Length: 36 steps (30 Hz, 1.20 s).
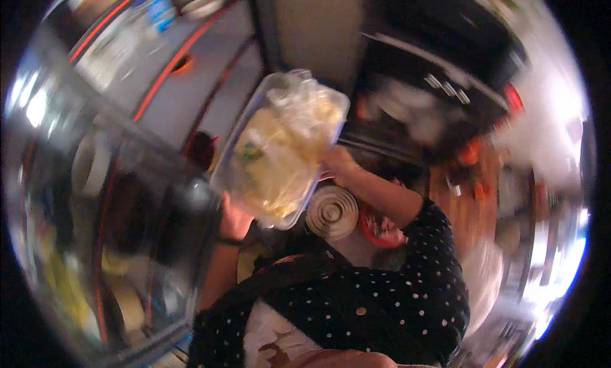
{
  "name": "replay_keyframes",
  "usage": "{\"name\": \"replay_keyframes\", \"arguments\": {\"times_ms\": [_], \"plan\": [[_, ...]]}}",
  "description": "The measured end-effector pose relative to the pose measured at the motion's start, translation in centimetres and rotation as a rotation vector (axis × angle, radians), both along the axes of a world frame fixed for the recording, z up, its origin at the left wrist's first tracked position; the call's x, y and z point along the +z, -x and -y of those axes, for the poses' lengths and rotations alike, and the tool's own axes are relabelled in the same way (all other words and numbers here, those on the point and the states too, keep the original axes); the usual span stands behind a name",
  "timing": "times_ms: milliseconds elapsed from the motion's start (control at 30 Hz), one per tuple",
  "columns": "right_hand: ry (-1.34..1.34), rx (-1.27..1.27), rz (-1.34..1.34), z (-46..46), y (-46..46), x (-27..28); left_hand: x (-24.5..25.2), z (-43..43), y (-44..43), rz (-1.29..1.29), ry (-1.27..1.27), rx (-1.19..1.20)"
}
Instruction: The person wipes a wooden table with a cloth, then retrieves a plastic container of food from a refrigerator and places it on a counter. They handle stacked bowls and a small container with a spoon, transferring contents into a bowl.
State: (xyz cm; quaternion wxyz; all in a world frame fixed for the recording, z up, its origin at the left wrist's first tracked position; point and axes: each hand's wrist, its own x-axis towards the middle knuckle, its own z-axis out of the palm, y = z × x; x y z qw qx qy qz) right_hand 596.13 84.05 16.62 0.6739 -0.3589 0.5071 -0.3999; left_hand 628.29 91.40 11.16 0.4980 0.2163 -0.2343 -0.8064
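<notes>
A clear plastic container (308,203) holds pale yellow food in thin plastic bags, with a small green patch among it. It is tilted in front of my body. My left hand (236,217) grips its lower left corner, the fingers partly hidden beneath. On the right long side my right hand (340,164) holds the rim, its fingertips blurred and partly hidden by the container. What exactly the bagged food is, I cannot tell.
Shelves with red edges (174,62) and a glass door (157,177) stand at the left. A black appliance (429,77) is at the upper right. Below the container are a ringed round object (331,212) and a red basin (372,232). A wooden surface (470,201) lies at the right.
</notes>
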Motion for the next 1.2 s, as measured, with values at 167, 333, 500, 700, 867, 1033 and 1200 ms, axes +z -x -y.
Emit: {"name": "replay_keyframes", "arguments": {"times_ms": [167, 333, 500, 700, 867, 1033, 1200], "plan": [[-0.212, -0.284, -0.271, -13.7, -2.3, -0.7, -1.7, -6.8, -2.2, 0.031, -0.093, -0.106], [-0.202, -0.693, 0.061, -26.5, -4.6, -2.4, -3.6, -12.1, -2.6, 0.116, -0.252, -0.219], [-0.344, -0.851, 0.037, -29.4, -5.2, -3.7, -4.4, -9.0, -0.7, 0.214, -0.268, -0.502], [-0.334, -1.119, 0.026, -29.6, -6.5, -4.1, -1.0, -4.1, 0.1, 0.245, -0.277, -0.712], [-0.32, -1.212, 0.059, -27.2, -4.7, -12.8, -7.7, -0.4, 4.0, 0.226, -0.124, -0.686], [-0.024, -1.12, 0.376, -25.1, -6.7, -16.8, -10.1, 2.0, 6.7, 0.413, -0.323, -0.512], [-0.246, -1.138, 0.35, -27.1, -17.5, -17.4, -12.0, 3.5, 6.4, 0.337, -0.067, -0.591]]}}
